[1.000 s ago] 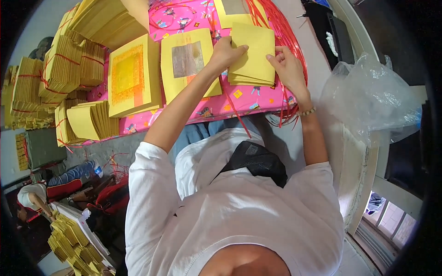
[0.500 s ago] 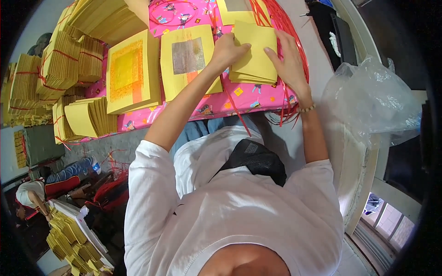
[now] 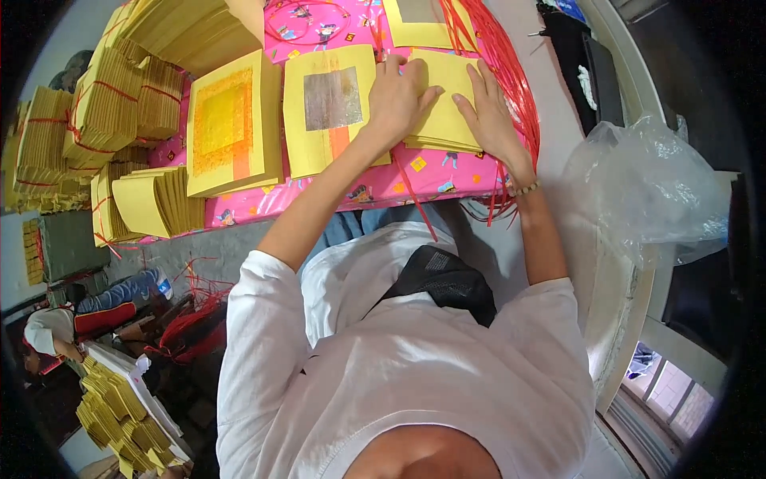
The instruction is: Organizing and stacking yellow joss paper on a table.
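A stack of plain yellow paper sheets lies on the pink patterned tablecloth. My left hand rests at its left edge, fingers stretched and thumb reaching over the top sheet. Flat along the right edge lies my right hand, fingers extended, a beaded bracelet at the wrist. Neither hand grips anything. To the left of the stack is yellow paper with a silver square. Further left stands a thick pile with a gold-and-orange square.
Bundles of yellow paper tied with red string crowd the table's left side. Long red strips hang along its right edge. A clear plastic bag is at the right. At lower left, another person is beside more yellow paper.
The yellow stack now lies flatter and slightly lower in view. My left hand has gone from holding the stack's left edge to resting there; my right has flattened along the right side.
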